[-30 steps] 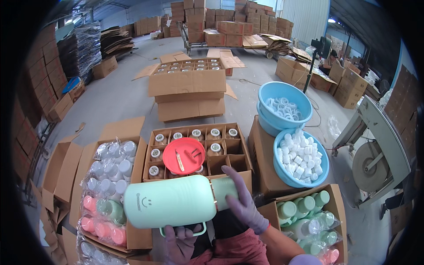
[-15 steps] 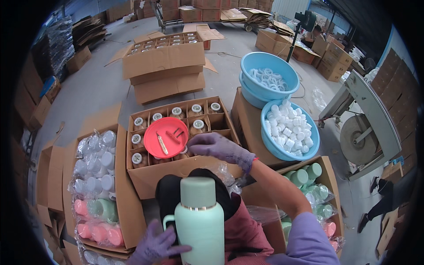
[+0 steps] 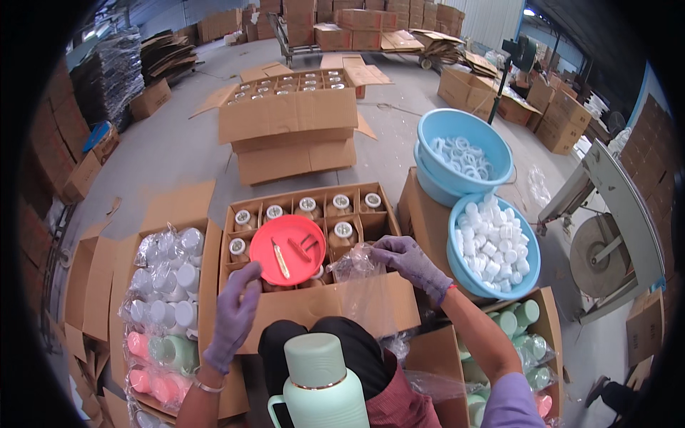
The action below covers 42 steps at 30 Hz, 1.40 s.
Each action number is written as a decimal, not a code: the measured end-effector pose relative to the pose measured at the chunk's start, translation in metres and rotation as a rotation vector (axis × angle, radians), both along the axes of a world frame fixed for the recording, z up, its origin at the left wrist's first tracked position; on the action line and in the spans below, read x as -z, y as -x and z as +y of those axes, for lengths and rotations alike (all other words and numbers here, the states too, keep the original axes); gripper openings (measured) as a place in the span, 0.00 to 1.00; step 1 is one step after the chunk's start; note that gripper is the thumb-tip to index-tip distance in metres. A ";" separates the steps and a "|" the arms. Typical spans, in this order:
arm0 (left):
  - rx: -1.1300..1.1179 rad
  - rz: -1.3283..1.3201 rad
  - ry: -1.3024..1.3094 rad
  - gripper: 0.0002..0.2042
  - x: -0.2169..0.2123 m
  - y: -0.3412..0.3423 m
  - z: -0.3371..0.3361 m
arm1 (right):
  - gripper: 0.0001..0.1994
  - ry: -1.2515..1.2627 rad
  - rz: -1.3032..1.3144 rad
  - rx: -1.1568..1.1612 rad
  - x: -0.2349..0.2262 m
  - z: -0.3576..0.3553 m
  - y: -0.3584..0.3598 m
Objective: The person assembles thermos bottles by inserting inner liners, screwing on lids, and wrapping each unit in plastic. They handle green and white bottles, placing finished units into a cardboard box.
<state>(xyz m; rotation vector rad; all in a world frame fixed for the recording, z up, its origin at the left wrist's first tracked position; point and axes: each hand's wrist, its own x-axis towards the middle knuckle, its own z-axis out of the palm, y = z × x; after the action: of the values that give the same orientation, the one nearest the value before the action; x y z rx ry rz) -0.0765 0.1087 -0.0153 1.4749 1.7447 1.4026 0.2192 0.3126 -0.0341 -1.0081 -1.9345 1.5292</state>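
Observation:
My right hand, in a purple-grey knitted glove, pinches the top of a clear plastic bag, which hangs over the near edge of a divided carton. My left hand, gloved alike, is raised just left of that carton, fingers apart and holding nothing. Between my legs is a mint-green jug with a handle and a darker green cup lid. A round red dish lies over the carton's cells, holding a slim pale tool and a red-handled tool. Jars with white-rimmed lids fill several cells.
Blue basins of white rings and white caps stand at right. Cartons of bagged cups flank me: white and pink ones left, green ones right. Another jar carton stands ahead; a grey machine is far right.
My left hand has left the jug's side and risen beside the divided carton. My right hand has moved right and now holds up the plastic bag. The whole view has shifted.

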 end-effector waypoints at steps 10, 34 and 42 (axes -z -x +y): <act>0.566 0.057 0.686 0.26 0.049 -0.075 0.108 | 0.13 0.053 0.512 0.238 -0.030 0.002 0.067; 0.063 -0.358 0.258 0.19 0.131 0.023 0.102 | 0.38 0.306 0.588 -0.236 0.099 -0.015 0.157; -0.116 -0.828 -0.111 0.07 0.106 0.006 0.090 | 0.42 -0.002 0.262 0.040 0.111 -0.023 0.152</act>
<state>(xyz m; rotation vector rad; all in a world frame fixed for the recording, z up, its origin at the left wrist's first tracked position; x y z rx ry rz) -0.0827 0.1989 -0.1209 0.6584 1.2338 1.8343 0.0668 0.2891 -0.1452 -0.7967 -1.7236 1.5514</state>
